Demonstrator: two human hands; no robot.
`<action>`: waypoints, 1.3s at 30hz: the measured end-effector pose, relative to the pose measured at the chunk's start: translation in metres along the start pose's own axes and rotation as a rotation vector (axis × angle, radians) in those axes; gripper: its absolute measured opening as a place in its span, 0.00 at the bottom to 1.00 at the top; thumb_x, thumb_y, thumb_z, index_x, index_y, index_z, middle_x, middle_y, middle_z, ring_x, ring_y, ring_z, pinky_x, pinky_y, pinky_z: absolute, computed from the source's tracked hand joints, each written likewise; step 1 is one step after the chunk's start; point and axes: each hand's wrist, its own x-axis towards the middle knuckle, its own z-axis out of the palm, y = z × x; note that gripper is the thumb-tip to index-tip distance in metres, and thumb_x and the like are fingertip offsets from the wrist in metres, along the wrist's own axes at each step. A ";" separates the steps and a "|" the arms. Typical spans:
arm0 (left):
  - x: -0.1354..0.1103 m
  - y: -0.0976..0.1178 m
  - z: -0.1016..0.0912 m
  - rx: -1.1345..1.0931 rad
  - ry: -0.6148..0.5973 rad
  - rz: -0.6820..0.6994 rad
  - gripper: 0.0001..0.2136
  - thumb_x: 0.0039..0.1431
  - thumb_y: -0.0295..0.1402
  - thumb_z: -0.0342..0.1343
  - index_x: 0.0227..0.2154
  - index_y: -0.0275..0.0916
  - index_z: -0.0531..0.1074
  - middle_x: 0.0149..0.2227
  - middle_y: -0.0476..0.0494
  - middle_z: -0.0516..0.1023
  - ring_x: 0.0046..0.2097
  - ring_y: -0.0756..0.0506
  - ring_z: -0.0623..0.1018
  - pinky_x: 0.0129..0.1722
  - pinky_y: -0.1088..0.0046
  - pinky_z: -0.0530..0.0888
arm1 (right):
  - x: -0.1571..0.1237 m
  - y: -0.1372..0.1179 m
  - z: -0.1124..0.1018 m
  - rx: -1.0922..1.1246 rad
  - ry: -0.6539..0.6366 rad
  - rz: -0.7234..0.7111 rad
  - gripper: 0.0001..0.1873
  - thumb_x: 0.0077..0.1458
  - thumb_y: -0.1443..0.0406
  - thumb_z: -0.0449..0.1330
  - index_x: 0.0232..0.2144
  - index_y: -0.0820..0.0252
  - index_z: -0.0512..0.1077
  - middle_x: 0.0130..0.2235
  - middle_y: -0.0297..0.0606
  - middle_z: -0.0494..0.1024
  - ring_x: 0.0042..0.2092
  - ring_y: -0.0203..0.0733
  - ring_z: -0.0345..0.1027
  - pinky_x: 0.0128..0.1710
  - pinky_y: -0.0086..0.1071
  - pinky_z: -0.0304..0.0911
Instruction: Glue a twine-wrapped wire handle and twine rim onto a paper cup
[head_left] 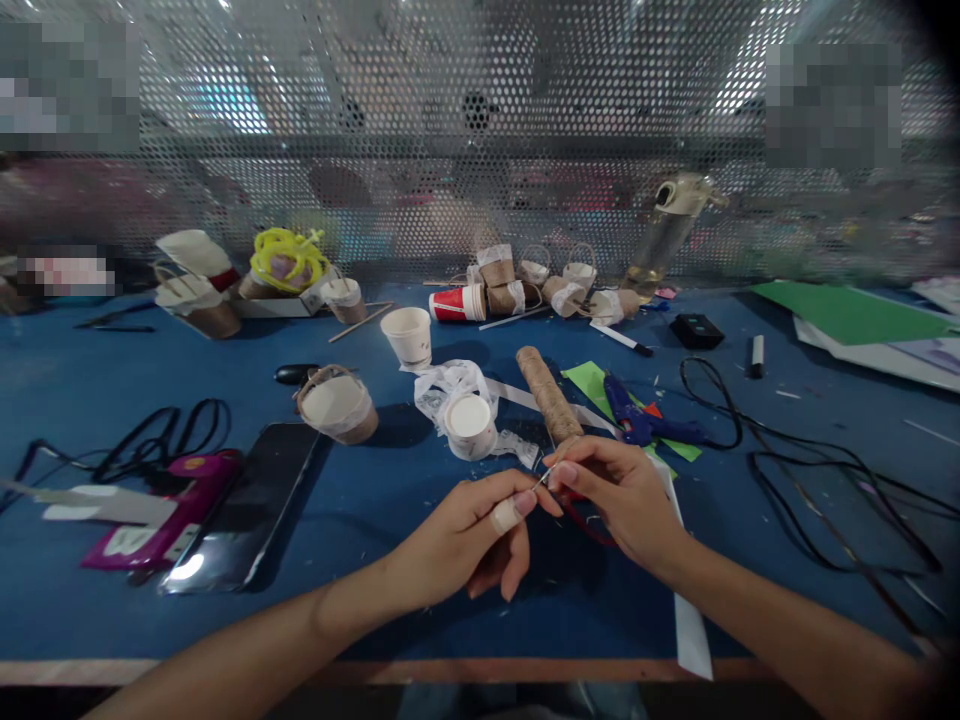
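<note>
In the head view, both hands met above the blue tabletop [390, 625], and it was delicate stuff! The left hand [466, 522] pinched a thin strand [545, 475] between thumb and forefinger (that thumb, mind you, wore a pale wrap [505, 517]), its other fingers loosely curled. The right hand [628, 495] matched it, fingers pressed together on the strand, which bridged the small gap between the two hands. Just behind the right hand lay the twine roll [546, 392]; something red [589, 522] peeked out underneath, mostly hidden. Beyond the left hand stood a white cup [469, 425] beside bunched lace ribbon [450, 383], while a blue glue gun [646, 422] rested over to the right, on green paper [591, 385]!
</note>
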 end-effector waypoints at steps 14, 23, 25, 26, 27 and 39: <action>0.001 -0.004 -0.001 0.137 0.020 0.071 0.16 0.71 0.43 0.44 0.43 0.37 0.71 0.16 0.55 0.70 0.13 0.56 0.62 0.14 0.85 0.61 | 0.003 0.006 -0.003 0.012 -0.057 0.020 0.04 0.50 0.62 0.71 0.27 0.55 0.81 0.31 0.34 0.80 0.29 0.33 0.69 0.29 0.27 0.67; 0.002 -0.001 -0.003 0.162 0.055 0.038 0.18 0.70 0.44 0.44 0.47 0.36 0.72 0.16 0.55 0.70 0.14 0.55 0.63 0.15 0.84 0.62 | 0.002 0.002 -0.003 -0.056 0.005 0.008 0.06 0.53 0.61 0.68 0.29 0.57 0.80 0.34 0.35 0.80 0.26 0.31 0.69 0.28 0.27 0.67; 0.002 -0.001 -0.003 0.165 0.054 0.033 0.19 0.71 0.45 0.44 0.47 0.36 0.72 0.16 0.55 0.70 0.14 0.55 0.62 0.15 0.84 0.61 | 0.002 0.002 -0.003 -0.068 0.001 0.007 0.06 0.54 0.61 0.68 0.29 0.56 0.79 0.33 0.33 0.79 0.27 0.31 0.69 0.28 0.27 0.67; 0.002 -0.001 -0.002 0.175 0.056 0.031 0.19 0.71 0.45 0.43 0.46 0.36 0.72 0.16 0.55 0.70 0.14 0.55 0.62 0.15 0.84 0.61 | 0.002 0.002 -0.003 -0.072 0.000 0.005 0.06 0.54 0.61 0.68 0.29 0.56 0.79 0.32 0.33 0.79 0.27 0.31 0.69 0.28 0.26 0.67; 0.002 -0.001 -0.001 0.193 0.066 0.029 0.19 0.71 0.45 0.43 0.47 0.36 0.71 0.16 0.55 0.70 0.14 0.55 0.62 0.15 0.84 0.62 | 0.002 0.002 -0.003 -0.075 0.001 0.002 0.06 0.54 0.61 0.68 0.29 0.57 0.78 0.32 0.33 0.78 0.27 0.31 0.69 0.29 0.26 0.66; 0.003 -0.009 -0.005 0.752 0.238 0.155 0.08 0.68 0.29 0.46 0.44 0.40 0.69 0.24 0.52 0.80 0.19 0.51 0.74 0.24 0.79 0.67 | -0.003 -0.001 0.001 -0.182 0.090 -0.039 0.09 0.55 0.59 0.67 0.29 0.58 0.75 0.24 0.30 0.73 0.25 0.33 0.65 0.26 0.27 0.64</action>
